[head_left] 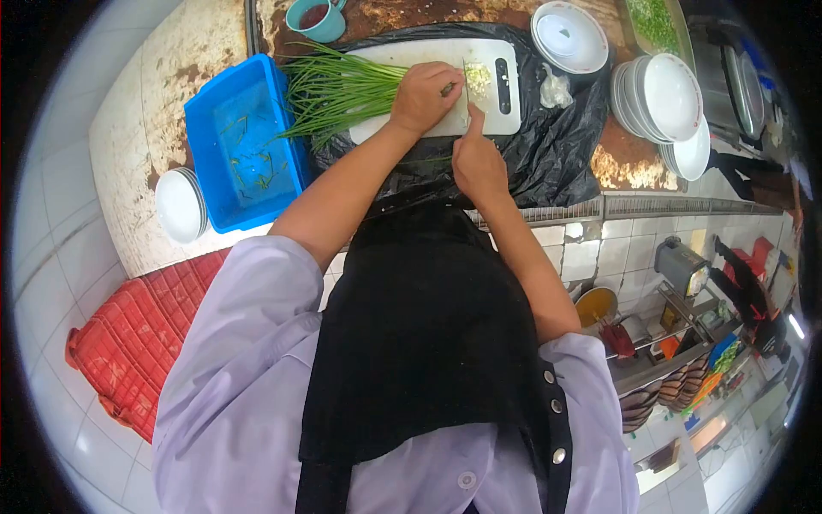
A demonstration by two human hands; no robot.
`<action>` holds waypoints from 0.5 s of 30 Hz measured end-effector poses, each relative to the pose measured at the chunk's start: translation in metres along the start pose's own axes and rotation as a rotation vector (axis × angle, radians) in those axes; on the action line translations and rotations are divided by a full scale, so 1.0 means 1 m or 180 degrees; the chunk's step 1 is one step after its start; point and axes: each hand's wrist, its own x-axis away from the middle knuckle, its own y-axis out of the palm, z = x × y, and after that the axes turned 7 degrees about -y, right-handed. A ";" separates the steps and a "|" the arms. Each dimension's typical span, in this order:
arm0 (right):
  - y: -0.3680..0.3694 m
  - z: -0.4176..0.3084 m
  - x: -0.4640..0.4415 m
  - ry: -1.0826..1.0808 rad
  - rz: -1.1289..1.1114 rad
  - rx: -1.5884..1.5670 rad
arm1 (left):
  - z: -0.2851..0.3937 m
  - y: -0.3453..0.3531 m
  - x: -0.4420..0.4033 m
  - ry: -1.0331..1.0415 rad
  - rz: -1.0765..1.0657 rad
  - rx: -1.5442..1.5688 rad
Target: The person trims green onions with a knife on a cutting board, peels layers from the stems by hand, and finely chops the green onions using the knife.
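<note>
On the white cutting board (pixel 411 125) lies a large bunch of scallions (pixel 342 90), its green ends fanning out to the left. My left hand (pixel 422 96) is closed around the bunch near its right end. My right hand (pixel 479 161) is closed on a knife (pixel 466 94), the index finger stretched along it; the handle is hidden in the palm. The blade stands right beside my left fingers. Chopped scallion pieces (pixel 478 75) lie just right of the blade.
Under the board is black plastic sheeting (pixel 556 163). A blue tub (pixel 248 163) with green scraps stands left, near stacked white bowls (pixel 178 206) and a teal mug (pixel 321 27). Right are a small plastic bag (pixel 556 87), white plates (pixel 586 43), stacked bowls (pixel 672 98) and a container of chopped greens (pixel 652 26).
</note>
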 end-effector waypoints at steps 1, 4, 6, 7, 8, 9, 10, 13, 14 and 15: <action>0.003 0.003 0.006 -0.0007 0.0009 -0.0004 | 0.000 0.000 0.001 0.0013 -0.0031 0.0025; 0.011 0.022 0.034 -0.0031 0.0003 0.0033 | 0.004 0.001 0.003 0.0069 0.0151 -0.0073; 0.012 0.027 0.066 0.0042 -0.0145 0.0061 | 0.006 -0.001 0.002 0.0127 0.0141 0.0005; 0.009 0.029 0.068 -0.0004 -0.0049 0.0008 | 0.006 -0.002 0.001 0.0152 0.0140 0.0039; 0.007 0.030 0.070 -0.0041 0.0047 -0.0055 | 0.005 -0.003 0.000 0.0158 0.0150 0.0032; 0.004 0.028 0.071 -0.0060 0.0145 -0.0127 | 0.003 -0.003 0.000 0.0166 0.0141 0.0031; 0.000 0.023 0.067 -0.0131 0.0206 -0.0148 | 0.002 -0.001 0.002 0.0175 0.0121 0.0036; -0.005 0.013 0.037 -0.0296 0.0314 -0.0194 | 0.000 0.001 0.002 0.0044 0.0157 0.0158; -0.004 0.012 0.032 -0.0313 0.0273 -0.0194 | 0.000 0.001 0.001 0.0021 0.0149 0.0194; -0.003 0.011 0.029 -0.0336 0.0227 -0.0191 | 0.000 0.001 0.002 -0.0008 0.0148 0.0226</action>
